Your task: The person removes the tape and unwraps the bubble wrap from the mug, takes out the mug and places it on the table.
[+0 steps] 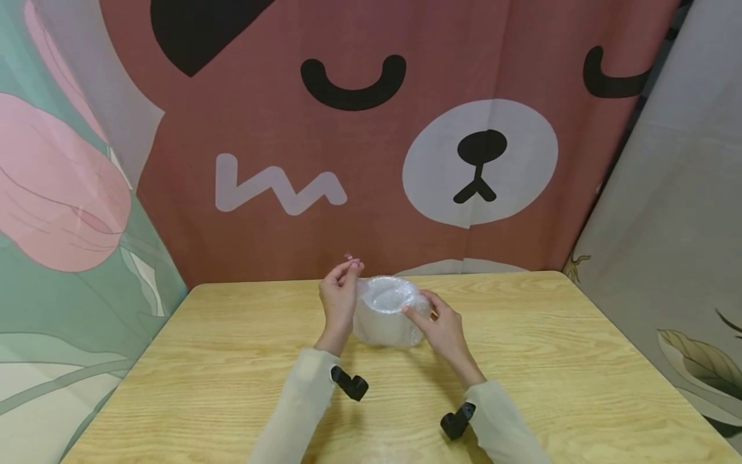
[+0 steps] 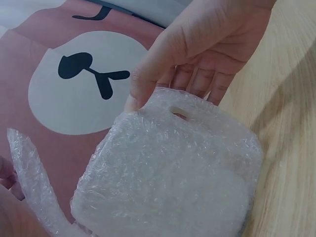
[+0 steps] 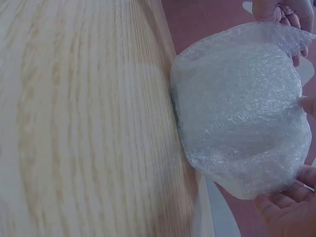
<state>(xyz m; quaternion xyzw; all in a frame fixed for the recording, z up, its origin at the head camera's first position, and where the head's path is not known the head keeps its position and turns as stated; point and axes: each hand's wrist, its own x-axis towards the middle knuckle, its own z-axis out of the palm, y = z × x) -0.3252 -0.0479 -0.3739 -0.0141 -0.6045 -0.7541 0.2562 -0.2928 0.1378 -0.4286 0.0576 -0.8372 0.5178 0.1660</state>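
A whitish object in clear bubble wrap (image 1: 387, 327) stands on the wooden table, between my two hands. Its kind is hidden by the wrapping; an oval slot (image 2: 179, 113) shows near one edge in the left wrist view. My left hand (image 1: 339, 303) pinches the loose end of the bubble wrap, raised at the far left of the bundle. That end is a narrow strip (image 2: 37, 173) pulled away from the body in the left wrist view. With thumb and fingers, my right hand (image 1: 443, 325) grips the right side of the bundle (image 3: 237, 108).
The light wooden table (image 1: 243, 361) extends on both sides of the bundle. Behind its far edge hangs a reddish-brown curtain (image 1: 371, 232) with a cartoon face. Patterned curtains (image 1: 655, 245) flank the table. Small black cameras (image 1: 350, 385) sit on both sleeves.
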